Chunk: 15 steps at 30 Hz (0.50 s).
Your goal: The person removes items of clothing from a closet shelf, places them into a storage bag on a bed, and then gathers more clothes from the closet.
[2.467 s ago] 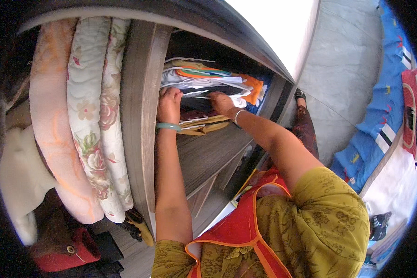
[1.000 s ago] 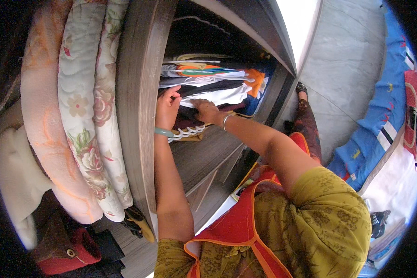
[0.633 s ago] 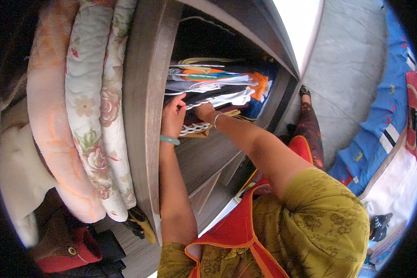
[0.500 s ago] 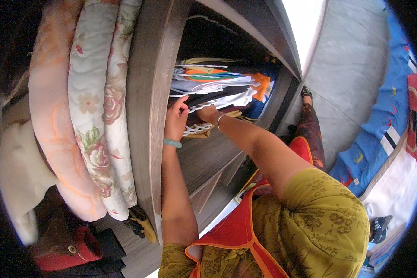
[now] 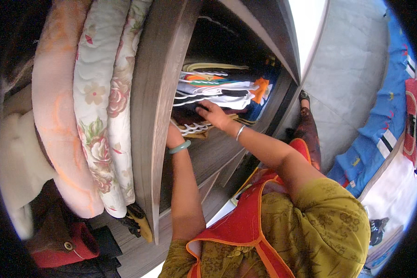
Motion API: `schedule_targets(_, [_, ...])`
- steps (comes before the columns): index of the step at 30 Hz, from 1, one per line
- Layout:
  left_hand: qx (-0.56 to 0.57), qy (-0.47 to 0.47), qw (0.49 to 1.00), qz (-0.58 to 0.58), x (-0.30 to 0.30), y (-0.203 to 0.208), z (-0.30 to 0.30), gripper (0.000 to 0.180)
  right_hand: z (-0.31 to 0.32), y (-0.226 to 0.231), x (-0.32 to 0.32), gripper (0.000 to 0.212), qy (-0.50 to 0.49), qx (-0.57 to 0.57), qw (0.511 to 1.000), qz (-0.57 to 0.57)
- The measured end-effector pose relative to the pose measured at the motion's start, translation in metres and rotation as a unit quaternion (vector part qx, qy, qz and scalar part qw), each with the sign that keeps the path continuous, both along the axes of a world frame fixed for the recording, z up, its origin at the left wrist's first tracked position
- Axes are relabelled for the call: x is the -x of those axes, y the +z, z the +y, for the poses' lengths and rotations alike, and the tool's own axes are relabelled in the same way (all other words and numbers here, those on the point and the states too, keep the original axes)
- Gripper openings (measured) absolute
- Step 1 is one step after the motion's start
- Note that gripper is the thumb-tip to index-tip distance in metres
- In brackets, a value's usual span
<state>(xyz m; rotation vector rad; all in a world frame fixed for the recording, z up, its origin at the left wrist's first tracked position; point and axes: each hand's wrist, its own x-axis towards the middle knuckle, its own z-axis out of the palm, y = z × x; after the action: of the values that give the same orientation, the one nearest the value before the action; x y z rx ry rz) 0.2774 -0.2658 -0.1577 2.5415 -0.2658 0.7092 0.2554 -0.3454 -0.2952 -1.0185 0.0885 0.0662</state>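
Observation:
Several garments on white hangers hang inside a dark wooden wardrobe. White, orange and green cloth shows among them. My right hand reaches in with its fingers stretched out and apart, against a dark garment just below the white ones. By the upright wardrobe panel, my left hand is beside the row of white hangers. That panel's edge hides the left fingers, so their grip does not show. A pale green bangle circles the left wrist, and a silver bangle the right.
Folded floral quilts and a pink blanket fill the compartment left of the panel. Below them lies a dark red item with a button. Grey floor and blue patterned cloth lie to the right.
My right hand has drawn back a little and its fingers have opened out. The left hand has lowered, its fingers now behind the panel edge. The view has shifted slightly.

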Motion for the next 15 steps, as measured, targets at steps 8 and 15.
schedule_targets(8, [0.1,0.042,0.975,0.192,-0.007,-0.068,0.015,0.08,-0.039,0.031,-0.017,0.03,0.077,0.021,0.994,-0.072])
schedule_targets(15, [0.033,0.089,0.97,0.226,-0.024,-0.083,0.011,0.075,-0.04,0.02,-0.017,0.038,0.157,-0.046,0.984,-0.067])
